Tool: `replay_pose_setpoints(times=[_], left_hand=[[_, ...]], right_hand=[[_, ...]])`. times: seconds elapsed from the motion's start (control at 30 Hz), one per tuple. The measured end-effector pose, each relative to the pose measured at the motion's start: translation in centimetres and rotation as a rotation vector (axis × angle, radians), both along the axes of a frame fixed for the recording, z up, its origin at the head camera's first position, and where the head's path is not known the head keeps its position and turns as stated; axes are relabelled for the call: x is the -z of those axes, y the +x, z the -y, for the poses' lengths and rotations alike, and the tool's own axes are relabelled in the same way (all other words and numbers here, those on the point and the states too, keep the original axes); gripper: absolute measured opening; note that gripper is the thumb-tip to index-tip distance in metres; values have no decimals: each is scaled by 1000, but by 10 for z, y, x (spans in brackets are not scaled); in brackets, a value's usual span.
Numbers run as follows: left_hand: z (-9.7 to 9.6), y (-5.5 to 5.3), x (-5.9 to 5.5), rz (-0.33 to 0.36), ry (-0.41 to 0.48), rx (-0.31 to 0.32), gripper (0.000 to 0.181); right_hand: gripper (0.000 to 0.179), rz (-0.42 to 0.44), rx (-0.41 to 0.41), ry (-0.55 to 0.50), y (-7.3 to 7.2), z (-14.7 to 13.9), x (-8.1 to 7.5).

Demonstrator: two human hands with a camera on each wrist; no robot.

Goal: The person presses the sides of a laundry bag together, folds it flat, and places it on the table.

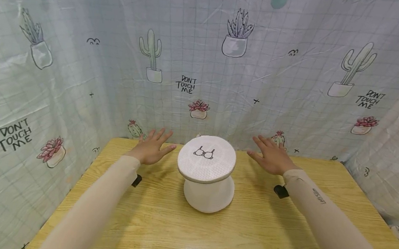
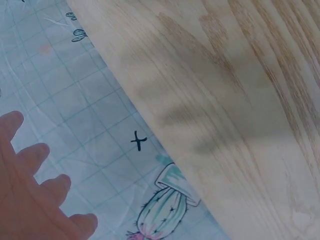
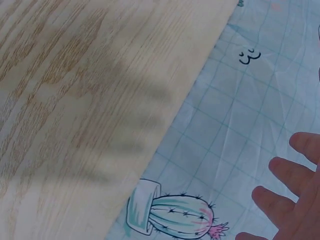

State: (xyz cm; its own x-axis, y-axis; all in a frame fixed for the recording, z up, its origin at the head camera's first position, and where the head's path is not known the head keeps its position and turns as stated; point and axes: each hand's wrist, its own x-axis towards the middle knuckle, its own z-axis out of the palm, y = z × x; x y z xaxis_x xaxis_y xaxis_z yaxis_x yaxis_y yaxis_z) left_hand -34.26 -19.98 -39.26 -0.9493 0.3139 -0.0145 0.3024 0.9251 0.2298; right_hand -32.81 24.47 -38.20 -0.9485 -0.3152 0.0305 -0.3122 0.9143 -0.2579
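A white mesh bra wash bag [image 1: 208,192], with a round lid [image 1: 206,168] printed with a bra outline, stands on the wooden table, narrower at its middle. To its left my left hand [image 1: 151,146] hovers with fingers spread, holding nothing. On the other side my right hand [image 1: 272,155] is spread too, apart from the bag and holding nothing. In the left wrist view the fingers [image 2: 57,189] show at the lower left, over the table's edge. The right wrist view has the fingers [image 3: 290,175] at the lower right; the bag appears in neither wrist view.
A wooden table [image 1: 158,234] lies below, with hand shadows on its far part. Behind and beside it hangs a curtain [image 1: 115,91] printed with potted cacti and lettering. Dark wrist devices [image 1: 137,180] sit under both long beige sleeves [image 1: 92,206].
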Motion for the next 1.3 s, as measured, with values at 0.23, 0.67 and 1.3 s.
replay_pose_setpoints(times=[0.23,0.67,1.3], left_hand=[[4,6,-5,-9,10,52,77],[10,19,-17,3,57,111,74],[-2,34,-38,-41,122,226,69]], right_hand=[[79,-9,-50,-7,8,5,-7],[76,-25,-108,-31,20,8,-20],[72,-67,-200,-75,30,14,-46]])
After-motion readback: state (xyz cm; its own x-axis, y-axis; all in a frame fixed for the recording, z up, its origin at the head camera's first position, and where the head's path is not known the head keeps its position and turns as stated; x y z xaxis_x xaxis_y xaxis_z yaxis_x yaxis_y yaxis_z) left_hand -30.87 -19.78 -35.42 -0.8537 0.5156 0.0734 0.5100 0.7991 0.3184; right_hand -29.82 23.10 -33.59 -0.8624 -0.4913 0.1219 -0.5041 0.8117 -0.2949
